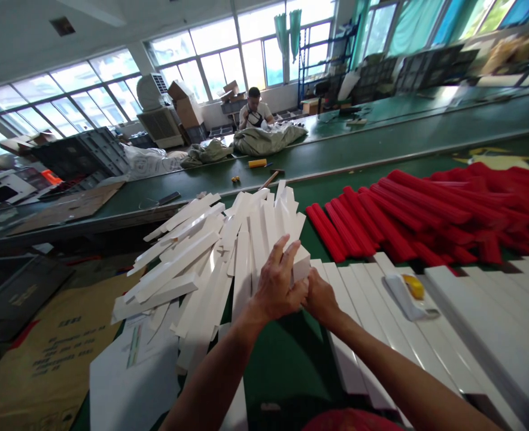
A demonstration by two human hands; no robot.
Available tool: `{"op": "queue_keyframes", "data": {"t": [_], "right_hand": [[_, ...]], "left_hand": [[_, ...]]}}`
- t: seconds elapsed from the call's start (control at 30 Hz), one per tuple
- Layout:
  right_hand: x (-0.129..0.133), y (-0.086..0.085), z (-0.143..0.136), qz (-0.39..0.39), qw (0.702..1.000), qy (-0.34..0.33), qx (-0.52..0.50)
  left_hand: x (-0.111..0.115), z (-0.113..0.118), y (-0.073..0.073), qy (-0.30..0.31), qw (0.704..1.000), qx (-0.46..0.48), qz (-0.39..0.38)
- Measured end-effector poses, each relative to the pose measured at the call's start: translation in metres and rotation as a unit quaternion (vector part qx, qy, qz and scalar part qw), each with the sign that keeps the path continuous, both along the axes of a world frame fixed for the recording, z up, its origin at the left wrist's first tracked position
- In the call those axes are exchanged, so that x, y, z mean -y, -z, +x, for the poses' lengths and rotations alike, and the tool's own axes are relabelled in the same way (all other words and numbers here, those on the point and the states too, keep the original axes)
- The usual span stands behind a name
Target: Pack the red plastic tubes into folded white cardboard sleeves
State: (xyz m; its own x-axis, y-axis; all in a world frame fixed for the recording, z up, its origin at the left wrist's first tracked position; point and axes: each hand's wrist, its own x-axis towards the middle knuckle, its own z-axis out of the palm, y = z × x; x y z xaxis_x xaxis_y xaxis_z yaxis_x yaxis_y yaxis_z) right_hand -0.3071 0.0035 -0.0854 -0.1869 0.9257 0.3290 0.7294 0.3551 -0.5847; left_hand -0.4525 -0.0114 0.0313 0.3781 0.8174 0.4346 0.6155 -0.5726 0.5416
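Note:
Both my hands meet over the green table [286, 359] on a long narrow white box [301, 263]. My left hand [277, 287] wraps the box's near end from the left, fingers over its top. My right hand [321, 298] grips the same end from below and the right. The box points away from me, over a loose heap of similar white boxes [201, 251]. Flat white strips [363, 293] lie side by side under my right wrist.
A pile of red tubes [426, 218] covers the table to the right. A white tape dispenser [409, 293] with a yellow roll rests on the white strips. Brown cardboard [44, 359] lies at the lower left. A person [254, 111] works at a far table.

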Motion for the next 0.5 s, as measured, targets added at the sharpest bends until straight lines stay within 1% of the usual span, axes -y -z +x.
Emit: {"op": "queue_keyframes", "data": {"t": [0.07,0.13,0.2,0.23,0.3,0.37,0.43,0.5], "right_hand": [[0.0,0.001,-0.003,-0.067,0.994,0.015,0.083],[-0.002,-0.006,-0.002,-0.135,0.982,0.039,0.127],[-0.005,-0.011,0.003,-0.202,0.967,0.059,0.142],[-0.006,-0.01,0.006,-0.233,0.959,0.066,0.149],[-0.007,0.001,0.013,-0.282,0.942,0.068,0.169],[-0.005,0.019,0.018,-0.308,0.93,0.067,0.191],[0.0,0.038,0.018,-0.312,0.924,0.055,0.213],[0.004,0.054,0.015,-0.304,0.922,0.035,0.239]], "left_hand": [[-0.003,0.0,0.002,-0.003,1.0,0.013,-0.013],[-0.009,-0.003,0.008,-0.02,0.998,0.044,-0.028],[-0.015,-0.009,0.021,-0.078,0.993,0.082,-0.043],[-0.017,-0.013,0.029,-0.125,0.986,0.095,-0.049],[-0.018,-0.026,0.047,-0.23,0.967,0.087,-0.069],[-0.011,-0.041,0.066,-0.318,0.942,0.038,-0.099],[0.001,-0.056,0.085,-0.373,0.918,-0.028,-0.131],[0.016,-0.07,0.105,-0.408,0.895,-0.092,-0.157]]}}
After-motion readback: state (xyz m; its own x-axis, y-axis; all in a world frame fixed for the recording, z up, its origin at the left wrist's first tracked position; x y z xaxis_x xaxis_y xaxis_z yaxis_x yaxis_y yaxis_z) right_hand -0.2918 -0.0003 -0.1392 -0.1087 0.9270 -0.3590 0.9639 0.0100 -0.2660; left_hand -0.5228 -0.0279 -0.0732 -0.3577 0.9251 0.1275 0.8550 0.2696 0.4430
